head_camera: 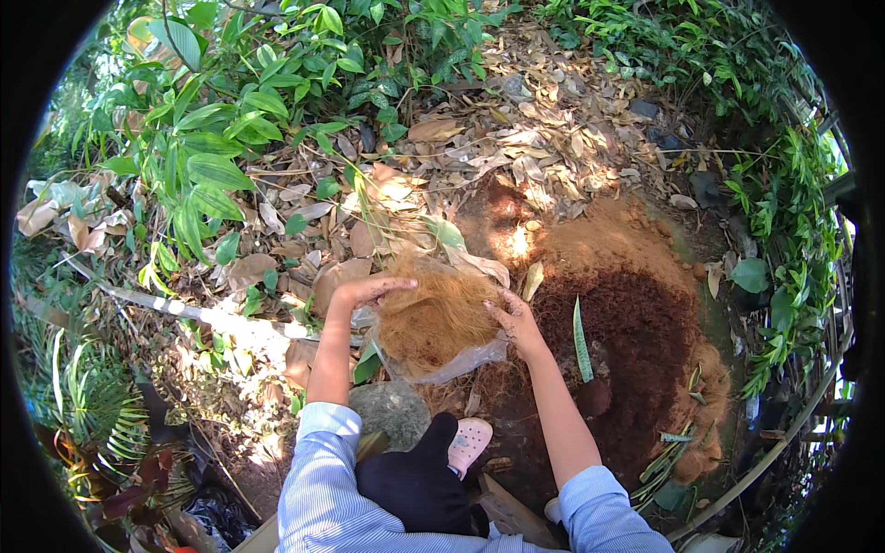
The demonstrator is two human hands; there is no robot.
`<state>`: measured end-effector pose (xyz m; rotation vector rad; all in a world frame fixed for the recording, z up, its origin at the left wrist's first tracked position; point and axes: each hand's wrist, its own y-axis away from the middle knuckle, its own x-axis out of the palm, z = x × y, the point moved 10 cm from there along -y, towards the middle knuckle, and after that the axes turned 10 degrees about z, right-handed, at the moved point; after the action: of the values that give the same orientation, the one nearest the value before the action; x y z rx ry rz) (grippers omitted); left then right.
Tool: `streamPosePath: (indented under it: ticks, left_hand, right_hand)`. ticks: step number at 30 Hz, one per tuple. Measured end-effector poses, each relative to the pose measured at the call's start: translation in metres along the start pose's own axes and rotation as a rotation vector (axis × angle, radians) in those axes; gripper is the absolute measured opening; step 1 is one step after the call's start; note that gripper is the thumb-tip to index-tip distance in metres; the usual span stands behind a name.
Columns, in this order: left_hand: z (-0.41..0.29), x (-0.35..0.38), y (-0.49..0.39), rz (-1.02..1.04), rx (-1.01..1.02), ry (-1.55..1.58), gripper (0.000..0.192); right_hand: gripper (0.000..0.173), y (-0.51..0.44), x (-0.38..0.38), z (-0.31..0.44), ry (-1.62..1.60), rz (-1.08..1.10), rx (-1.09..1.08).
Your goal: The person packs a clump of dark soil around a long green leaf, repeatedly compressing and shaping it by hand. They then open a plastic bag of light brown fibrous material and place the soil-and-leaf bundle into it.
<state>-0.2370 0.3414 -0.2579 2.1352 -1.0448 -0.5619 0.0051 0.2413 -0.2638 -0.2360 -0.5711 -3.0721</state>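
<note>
A loose mat of golden-brown fibre (442, 311), which looks like coconut coir, lies between my two hands at a clear plastic bag (470, 359). My left hand (373, 290) holds its left side, the thumb lying along the top. On the right edge, my right hand (515, 319) pinches the fibre with soil-smudged fingers. Some fingertips of both hands are hidden by the fibre. Beyond my right forearm spreads a heap of dark brown soil or coir dust (629, 332), with a mottled, pointed leaf cutting (581, 342) standing in it.
A grey stone (390, 415) sits below the bag, near my pink clog (470, 442). More fibre clumps (705, 422) and cut leaves (667, 456) lie right of the heap. Dry leaves (498, 145) cover the ground ahead. A pale pole (207, 314) crosses at left; leafy plants (207, 159) overhang.
</note>
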Motion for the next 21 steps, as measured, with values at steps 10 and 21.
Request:
streamPosePath:
  ticks: [10,21]
  left_hand:
    - [-0.018,0.04,-0.001,0.361,0.087,-0.17,0.085]
    - [-0.064,0.057,0.009,0.348,0.437,-0.275,0.104]
  right_hand:
    - [0.033,0.019,-0.026,0.051,-0.225,-0.113,-0.307]
    - [0.04,0.034,-0.026,0.084,-0.982,0.043,-0.419]
